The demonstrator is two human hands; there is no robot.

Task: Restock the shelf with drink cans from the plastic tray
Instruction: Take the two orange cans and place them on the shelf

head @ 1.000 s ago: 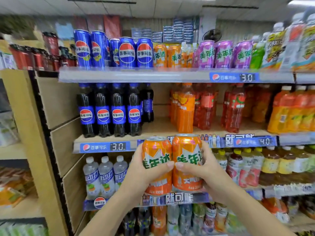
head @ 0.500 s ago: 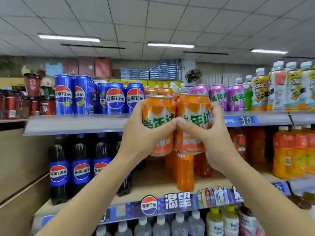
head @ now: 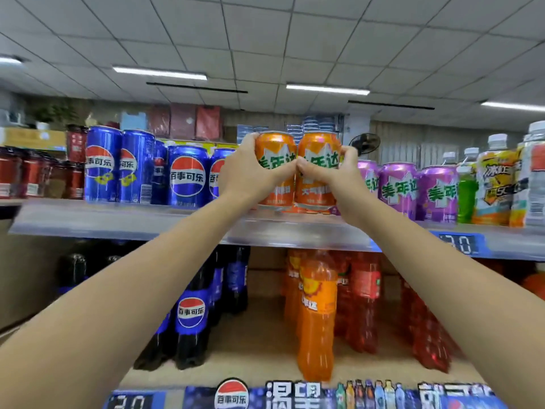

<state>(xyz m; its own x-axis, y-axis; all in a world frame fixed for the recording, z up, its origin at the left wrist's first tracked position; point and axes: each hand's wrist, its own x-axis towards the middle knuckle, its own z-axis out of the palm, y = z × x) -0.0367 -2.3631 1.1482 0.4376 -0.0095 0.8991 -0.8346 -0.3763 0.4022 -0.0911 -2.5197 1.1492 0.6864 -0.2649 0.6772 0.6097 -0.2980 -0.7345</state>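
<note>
Two orange drink cans stand side by side at the front of the top shelf (head: 118, 222), in the gap between blue cola cans and purple cans. My left hand (head: 244, 175) is wrapped around the left orange can (head: 275, 149). My right hand (head: 333, 175) grips the right orange can (head: 320, 146). The cans' bases sit at or just above the shelf's front edge; I cannot tell if they touch it. My thumbs meet between the cans. The plastic tray is out of view.
Blue cola cans (head: 187, 175) crowd the left of the gap, purple cans (head: 398, 190) and tall bottles (head: 495, 187) the right. Dark red jars (head: 35, 178) stand far left. Below, cola bottles (head: 191, 314) and orange bottles (head: 317, 317) fill the lower shelf.
Both hands have lifted the two orange cans from chest height up to the top shelf and pushed them forward into the gap between blue and purple cans. My view has tilted upward.
</note>
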